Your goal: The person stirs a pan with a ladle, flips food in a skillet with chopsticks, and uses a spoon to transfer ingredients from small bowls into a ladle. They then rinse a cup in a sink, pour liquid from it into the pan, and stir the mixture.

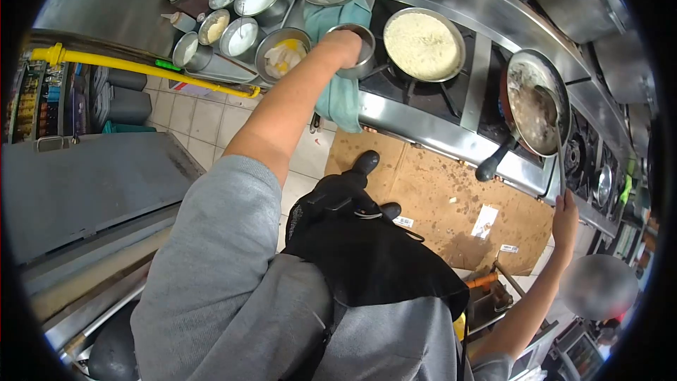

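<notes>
My left hand [343, 48] reaches over the rim of a small steel pot [365, 63] at the left end of the stove; its fingers are hidden inside. Under that pot lies a green cloth [338, 102], draped over the stove's front edge. At the far right, my right hand [565, 220] is closed round the long handle of a ladle [561, 159]. The ladle's bowl rests in a dark-handled pan [513, 114] holding a brownish, bubbling mixture. Between the two, a round pan [460, 63] full of a pale yellow grainy food sits on a burner.
Left of the stove stand a bowl with egg yolk [264, 49], several steel containers of white stuff, and squeeze bottles [185, 0]. A yellow pipe [148, 67] runs along that counter. Stained cardboard [437, 204] covers the floor. Another person [599, 287] is at the right.
</notes>
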